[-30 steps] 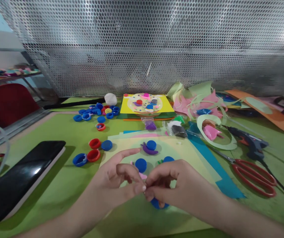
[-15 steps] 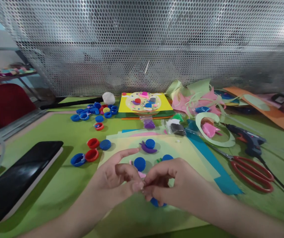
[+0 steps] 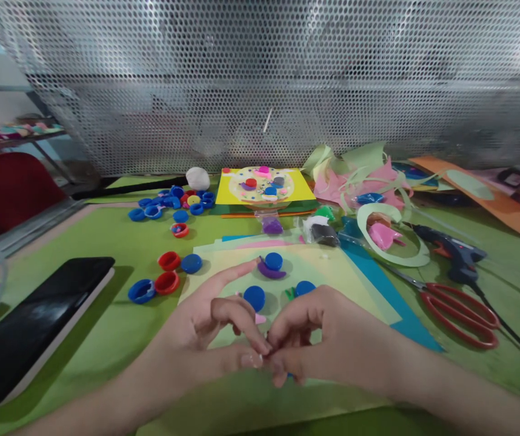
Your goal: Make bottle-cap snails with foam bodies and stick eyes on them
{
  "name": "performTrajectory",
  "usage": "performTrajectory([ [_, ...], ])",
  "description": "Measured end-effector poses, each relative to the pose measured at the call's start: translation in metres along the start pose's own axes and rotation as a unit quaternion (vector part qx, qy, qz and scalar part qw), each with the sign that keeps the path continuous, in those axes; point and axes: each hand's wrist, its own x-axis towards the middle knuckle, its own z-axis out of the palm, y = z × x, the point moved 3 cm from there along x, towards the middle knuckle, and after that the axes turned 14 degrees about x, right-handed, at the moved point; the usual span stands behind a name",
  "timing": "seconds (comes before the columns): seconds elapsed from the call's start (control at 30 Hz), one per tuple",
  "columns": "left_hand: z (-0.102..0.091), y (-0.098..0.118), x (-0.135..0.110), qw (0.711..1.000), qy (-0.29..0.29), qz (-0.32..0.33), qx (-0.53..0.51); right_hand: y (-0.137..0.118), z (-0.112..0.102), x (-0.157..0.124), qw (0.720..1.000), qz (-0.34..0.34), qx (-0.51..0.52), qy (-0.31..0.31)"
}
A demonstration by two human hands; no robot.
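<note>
My left hand [image 3: 214,334] and my right hand [image 3: 321,342] meet over pale yellow paper [image 3: 355,278], thumbs and fingertips pinched together. Whatever lies between them is too small and covered to make out. The left index finger stretches toward a curved purple clay piece [image 3: 271,272] with a blue bottle cap [image 3: 273,261] on it, like a snail. Just beyond the hands, a second blue cap [image 3: 254,298] has pink clay [image 3: 259,318] by it. A third blue cap [image 3: 306,288] with green clay [image 3: 290,294] is partly behind my right hand. Another blue bit shows beneath the fingers.
Red caps [image 3: 167,282] and blue caps [image 3: 142,291] lie left, near a black phone [image 3: 46,321]. At the back stands a yellow card [image 3: 305,191] with similar figures. Clay packets [image 3: 323,234], red-handled scissors [image 3: 460,315], a glue gun [image 3: 457,248] and paper scraps [image 3: 333,181] are right.
Both hands have shifted slightly down, and their fingertips still meet. The left index and middle fingers reach a little farther right. The blue cap beneath the right hand is now more covered.
</note>
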Motion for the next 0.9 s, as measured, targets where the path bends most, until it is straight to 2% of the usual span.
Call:
performTrajectory([
  [0.3,-0.003,0.000,0.000,0.999,0.017,0.006,0.039,0.002,0.000,0.001,0.999,0.008,0.028,-0.017],
  [0.4,-0.004,-0.002,0.000,0.996,0.065,-0.003,0.054,-0.001,-0.005,0.000,1.000,-0.001,-0.008,0.000],
  [0.5,-0.003,-0.004,-0.002,0.987,0.121,-0.011,0.104,-0.007,-0.016,0.000,0.994,-0.041,-0.084,0.053],
  [0.6,0.003,-0.008,-0.004,0.974,0.138,-0.007,0.178,-0.011,-0.027,0.002,0.985,-0.073,-0.126,0.094],
  [0.73,0.009,-0.010,-0.003,0.955,0.182,0.006,0.235,-0.009,-0.034,0.006,0.982,-0.071,-0.136,0.107],
  [0.8,0.011,-0.009,-0.002,0.946,0.219,0.010,0.241,-0.006,-0.035,0.008,0.980,-0.071,-0.153,0.107],
  [0.9,0.013,-0.009,0.000,0.944,0.233,0.013,0.233,-0.002,-0.034,0.008,0.974,-0.079,-0.184,0.104],
])
